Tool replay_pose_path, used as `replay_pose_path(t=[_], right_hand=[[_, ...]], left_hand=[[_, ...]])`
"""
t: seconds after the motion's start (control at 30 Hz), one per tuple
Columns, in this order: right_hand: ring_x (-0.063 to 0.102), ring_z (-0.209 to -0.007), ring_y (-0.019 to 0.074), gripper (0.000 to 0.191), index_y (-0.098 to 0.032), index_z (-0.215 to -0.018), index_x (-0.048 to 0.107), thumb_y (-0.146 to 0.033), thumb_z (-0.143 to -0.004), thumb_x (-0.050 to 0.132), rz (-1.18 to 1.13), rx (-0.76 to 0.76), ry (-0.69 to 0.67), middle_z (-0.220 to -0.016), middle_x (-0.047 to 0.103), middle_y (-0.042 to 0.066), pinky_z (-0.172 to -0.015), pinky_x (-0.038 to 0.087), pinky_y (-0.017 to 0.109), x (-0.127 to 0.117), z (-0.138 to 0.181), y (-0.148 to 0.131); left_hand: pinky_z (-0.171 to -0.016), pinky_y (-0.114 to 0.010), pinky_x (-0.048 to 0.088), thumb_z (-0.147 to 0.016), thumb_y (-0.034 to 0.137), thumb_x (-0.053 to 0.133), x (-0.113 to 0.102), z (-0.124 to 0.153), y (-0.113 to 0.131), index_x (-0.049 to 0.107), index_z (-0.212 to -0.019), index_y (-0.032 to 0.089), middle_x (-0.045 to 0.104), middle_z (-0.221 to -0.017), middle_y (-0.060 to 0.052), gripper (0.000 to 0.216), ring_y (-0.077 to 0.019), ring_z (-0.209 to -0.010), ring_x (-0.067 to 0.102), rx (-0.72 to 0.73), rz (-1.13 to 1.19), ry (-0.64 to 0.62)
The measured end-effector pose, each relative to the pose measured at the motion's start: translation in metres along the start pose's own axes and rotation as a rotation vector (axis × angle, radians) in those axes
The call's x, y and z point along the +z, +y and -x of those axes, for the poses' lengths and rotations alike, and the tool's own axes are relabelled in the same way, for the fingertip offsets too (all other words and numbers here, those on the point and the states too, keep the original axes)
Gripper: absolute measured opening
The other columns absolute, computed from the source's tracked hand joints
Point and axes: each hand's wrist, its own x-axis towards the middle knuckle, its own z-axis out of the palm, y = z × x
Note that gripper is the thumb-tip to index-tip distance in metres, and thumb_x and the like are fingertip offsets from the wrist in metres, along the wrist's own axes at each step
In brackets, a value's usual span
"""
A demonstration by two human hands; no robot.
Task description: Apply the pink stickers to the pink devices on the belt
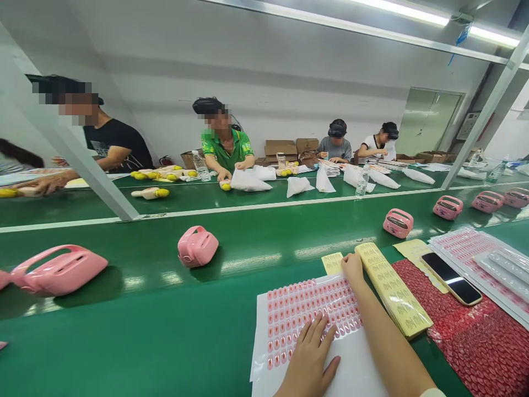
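My left hand (309, 353) lies flat with its fingers spread on a white sheet (273, 309) with rows of small oval pink-and-red stickers. The lower part of this sheet is bare white. My right hand (352, 268) is closed at the sheet's far edge, between a small yellow label sheet (332, 263) and a thick folded stack of printed yellow labels (392, 292). What its curled fingers grip, if anything, is hidden from view.
Pink handled cases (198, 246) stand spaced along the green belt (264, 251). To my right are a phone (451, 278), red bubble wrap (475, 342) and more sticker sheets (467, 242). Several people work across the belt among white bags (250, 181) and bottles (362, 183). A metal post (99, 171) rises at left.
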Motion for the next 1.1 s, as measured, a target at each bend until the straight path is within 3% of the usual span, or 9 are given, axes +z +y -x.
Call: replay_pose_path(t=[0.33, 0.6, 0.8, 1.1], right_hand=[[0.058, -0.082, 0.0167, 0.016, -0.017, -0.073, 0.057, -0.019, -0.074, 0.041, -0.128, -0.021, 0.008, -0.086, 0.061, 0.007, -0.077, 0.044, 0.025, -0.005, 0.011, 0.008], [0.060, -0.080, 0.0183, 0.016, -0.018, -0.072, 0.056, -0.024, -0.073, 0.041, -0.178, -0.004, -0.028, -0.082, 0.063, 0.005, -0.070, 0.046, 0.026, -0.006, 0.009, 0.008], [0.057, -0.080, 0.0194, 0.017, -0.017, -0.064, 0.057, -0.016, -0.071, 0.041, -0.113, -0.016, 0.000, -0.081, 0.060, 0.007, -0.075, 0.045, 0.029, -0.004, 0.006, 0.007], [0.053, -0.088, 0.0183, 0.021, -0.015, -0.070, 0.058, -0.006, -0.073, 0.039, -0.052, -0.157, 0.005, -0.091, 0.053, 0.009, -0.083, 0.042, 0.026, -0.004, 0.013, -0.001]], left_hand=[[-0.092, -0.046, 0.042, -0.078, 0.031, 0.050, -0.004, 0.001, 0.002, 0.039, -0.127, 0.021, 0.047, -0.130, -0.012, 0.052, -0.0284, -0.118, 0.043, 0.027, -0.010, 0.016], [-0.093, -0.047, 0.040, -0.078, 0.031, 0.049, -0.004, 0.002, 0.003, 0.039, -0.128, 0.023, 0.047, -0.130, -0.011, 0.051, -0.0282, -0.119, 0.042, 0.002, 0.024, 0.001], [-0.093, -0.046, 0.041, -0.079, 0.031, 0.049, -0.004, 0.001, 0.004, 0.040, -0.127, 0.022, 0.047, -0.131, -0.010, 0.050, -0.0277, -0.119, 0.041, 0.007, 0.016, 0.025], [-0.091, -0.047, 0.043, -0.081, 0.032, 0.045, -0.017, -0.003, 0.009, 0.046, -0.122, 0.019, 0.048, -0.130, -0.011, 0.043, -0.0277, -0.118, 0.043, -0.011, -0.042, -0.118]])
